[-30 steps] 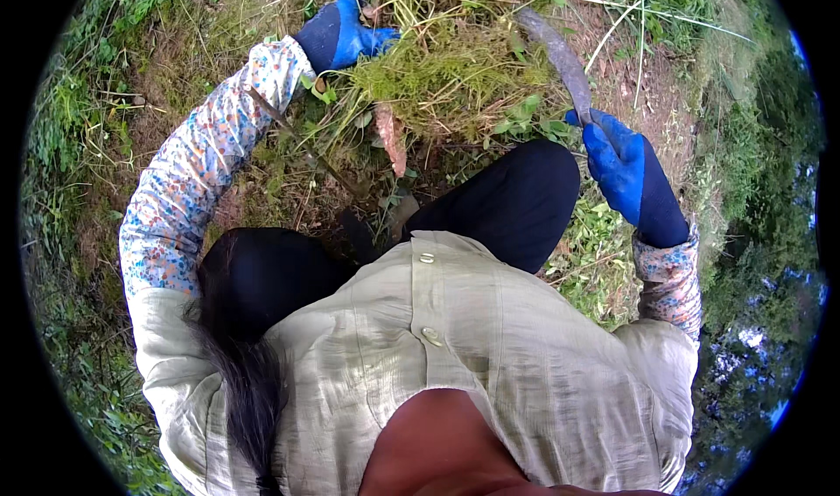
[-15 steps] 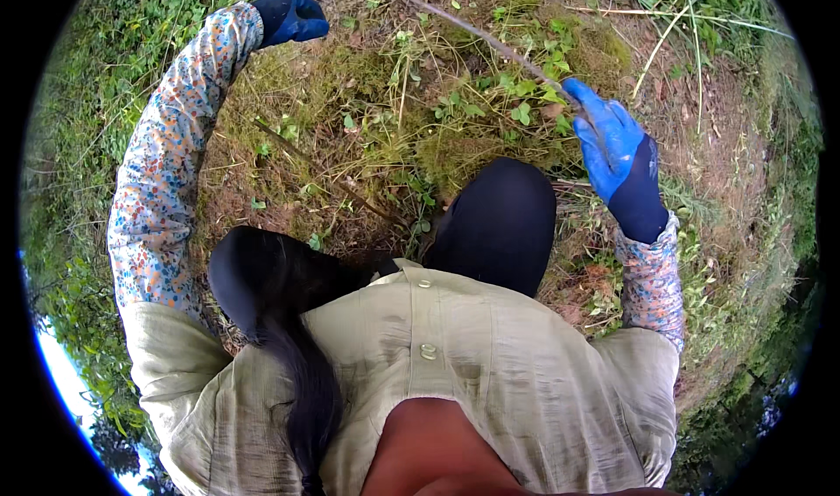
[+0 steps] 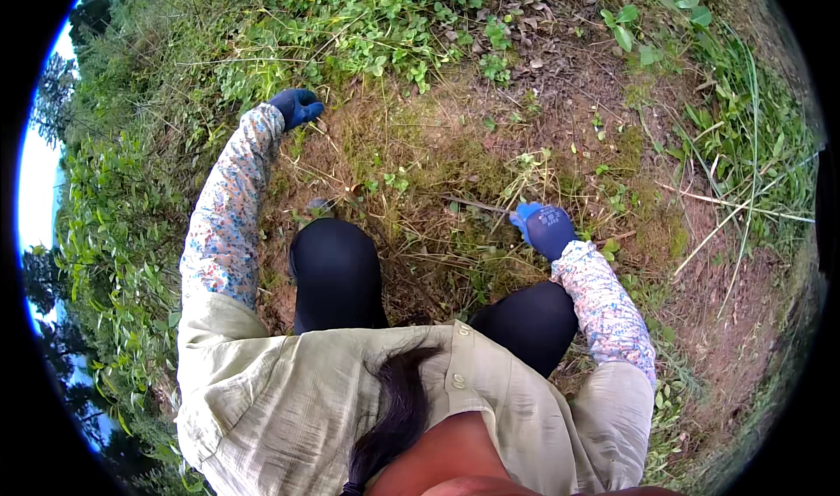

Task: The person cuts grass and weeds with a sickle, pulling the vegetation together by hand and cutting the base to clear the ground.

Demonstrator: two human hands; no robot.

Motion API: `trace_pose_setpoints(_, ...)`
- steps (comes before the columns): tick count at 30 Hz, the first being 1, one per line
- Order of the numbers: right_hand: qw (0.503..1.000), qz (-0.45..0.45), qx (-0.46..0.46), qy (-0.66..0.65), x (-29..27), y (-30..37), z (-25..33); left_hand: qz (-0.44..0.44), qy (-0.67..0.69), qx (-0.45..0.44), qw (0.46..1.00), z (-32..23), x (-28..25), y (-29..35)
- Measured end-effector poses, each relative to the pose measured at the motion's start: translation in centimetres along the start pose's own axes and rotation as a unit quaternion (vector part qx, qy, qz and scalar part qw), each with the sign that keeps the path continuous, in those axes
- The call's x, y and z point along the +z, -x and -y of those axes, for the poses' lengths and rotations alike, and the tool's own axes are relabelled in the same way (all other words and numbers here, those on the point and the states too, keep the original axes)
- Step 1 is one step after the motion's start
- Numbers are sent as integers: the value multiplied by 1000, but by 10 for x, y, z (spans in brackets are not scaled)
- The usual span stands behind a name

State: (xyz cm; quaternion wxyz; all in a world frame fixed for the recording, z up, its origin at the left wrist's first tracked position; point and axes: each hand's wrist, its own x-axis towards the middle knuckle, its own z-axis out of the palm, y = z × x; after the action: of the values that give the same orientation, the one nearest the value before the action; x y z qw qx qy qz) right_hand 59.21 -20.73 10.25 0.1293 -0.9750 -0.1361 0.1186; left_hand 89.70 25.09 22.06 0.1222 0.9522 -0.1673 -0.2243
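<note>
My left hand (image 3: 297,108), in a blue glove, is low over the ground at the far left, beside leafy weeds (image 3: 363,45). Its fingers are curled, and whatever they may hold is hidden. My right hand (image 3: 544,227), gloved in blue too, is closed around the end of a thin brown stick (image 3: 479,205). The stick points left, close above the mossy soil (image 3: 464,168) in front of my right knee. A small uprooted-looking clump of pale stems (image 3: 529,174) lies just beyond that hand.
My two knees in black trousers (image 3: 337,268) are bent close to the ground. Dense bushes (image 3: 114,234) stand along the left. Long cut-looking grass blades (image 3: 744,190) lie at the right, near bare reddish soil (image 3: 717,268). Dry leaves (image 3: 542,32) are scattered at the far side.
The view has shifted, showing more ground ahead. My right hand has come in toward my right knee with the stick, which now lies lower and flatter. My left hand stays curled at the left.
</note>
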Motion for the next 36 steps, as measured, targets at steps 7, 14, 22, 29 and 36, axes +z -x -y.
trace_pose_setpoints(7,883,-108,455,36,-2,222,-43,40,-69,63,995,102,72,-6)
trace_pose_setpoints(14,863,-231,447,50,-82,116,63,-131,-205,457,856,-38,106,-150)
trace_pose_setpoints(22,935,-67,341,74,-90,-69,130,-19,-288,305,908,-59,39,-305)
trace_pose_setpoints(29,905,47,424,-6,-133,-136,150,-32,-77,404,911,28,49,-355)
trace_pose_setpoints(36,902,125,413,19,-179,-199,134,-105,235,274,927,137,79,-364)
